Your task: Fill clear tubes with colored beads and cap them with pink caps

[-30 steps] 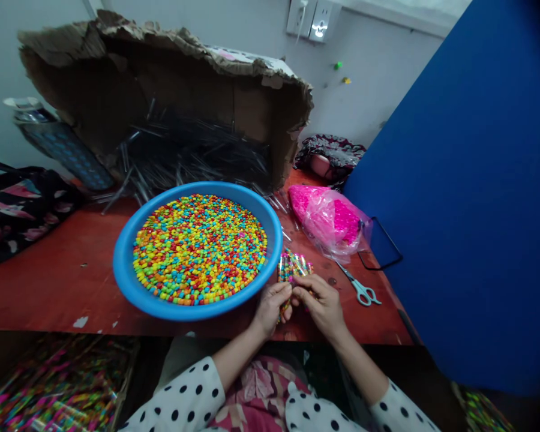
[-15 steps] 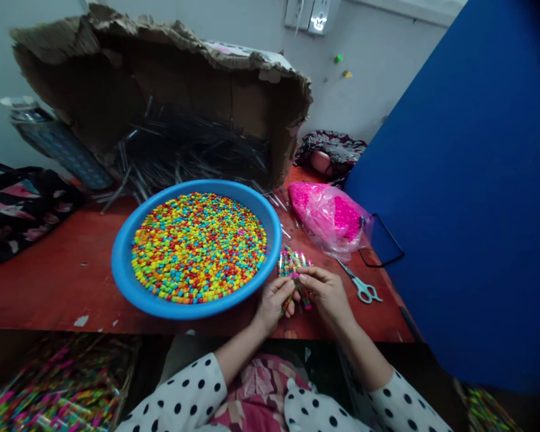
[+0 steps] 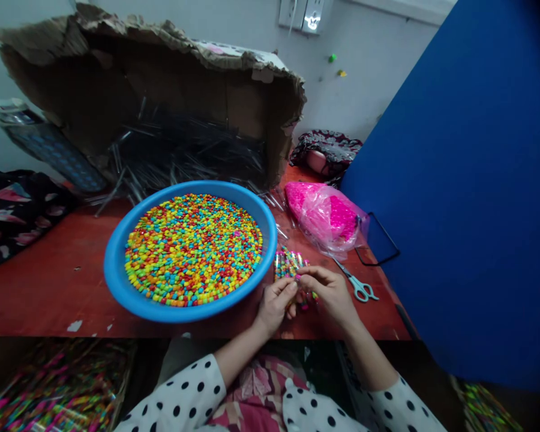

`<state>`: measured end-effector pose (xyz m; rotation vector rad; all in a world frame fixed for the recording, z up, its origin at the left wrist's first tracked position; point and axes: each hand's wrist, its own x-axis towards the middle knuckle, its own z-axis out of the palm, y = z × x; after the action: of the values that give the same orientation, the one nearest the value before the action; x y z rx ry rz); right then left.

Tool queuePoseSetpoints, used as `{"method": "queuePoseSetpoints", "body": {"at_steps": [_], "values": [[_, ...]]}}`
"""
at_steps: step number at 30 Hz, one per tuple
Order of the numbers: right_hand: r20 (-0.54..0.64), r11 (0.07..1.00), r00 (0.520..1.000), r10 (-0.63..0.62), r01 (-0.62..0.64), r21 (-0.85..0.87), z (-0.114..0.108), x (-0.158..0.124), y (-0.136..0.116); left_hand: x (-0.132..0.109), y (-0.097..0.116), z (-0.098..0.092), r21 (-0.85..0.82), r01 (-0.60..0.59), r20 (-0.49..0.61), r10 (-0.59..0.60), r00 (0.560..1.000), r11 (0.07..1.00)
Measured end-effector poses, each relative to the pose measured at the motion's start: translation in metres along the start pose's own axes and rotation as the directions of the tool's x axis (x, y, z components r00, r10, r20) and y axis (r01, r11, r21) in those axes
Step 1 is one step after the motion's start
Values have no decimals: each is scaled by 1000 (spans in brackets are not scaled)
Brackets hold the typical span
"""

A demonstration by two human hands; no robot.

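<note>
Head view: your left hand (image 3: 273, 305) grasps what seems a slim tube, its body hidden by the fingers, over the tabletop (image 3: 378, 319); your right hand (image 3: 332, 294) pinches a small pink piece (image 3: 297, 277) by the left fingertips. You appear to be fitting that piece, which likely calls for a steady left hold and a straight push. Just beyond lie filled tubes (image 3: 290, 261), then a pink bag (image 3: 326, 219).

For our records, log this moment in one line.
right hand: pinching pink piece | left hand: curled alongside | tubes: beside basin | scissors: on table
</note>
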<state>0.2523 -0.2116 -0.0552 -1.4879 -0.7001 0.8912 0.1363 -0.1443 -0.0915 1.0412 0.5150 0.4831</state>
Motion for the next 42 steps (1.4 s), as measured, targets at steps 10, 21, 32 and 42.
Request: {"method": "queuePoseSetpoints", "body": {"at_steps": [10, 21, 32, 42], "values": [[-333, 934, 910, -249, 134, -332, -22, 9, 29, -3, 3, 6, -111, 67, -3, -68, 998, 992], [-208, 139, 869, -450, -161, -977, -90, -25, 45, -3, 13, 18, -247, 106, 22, -104, 994, 963], [-156, -30, 950, -270, -170, -985, -124, -31, 43, -6, 14, 22, -230, 93, -45, -106, 993, 969], [256, 373, 917, -306, 362, -854, -101, -59, 2, -8, 13, 13, -187, 51, -48, -61, 997, 981]]}}
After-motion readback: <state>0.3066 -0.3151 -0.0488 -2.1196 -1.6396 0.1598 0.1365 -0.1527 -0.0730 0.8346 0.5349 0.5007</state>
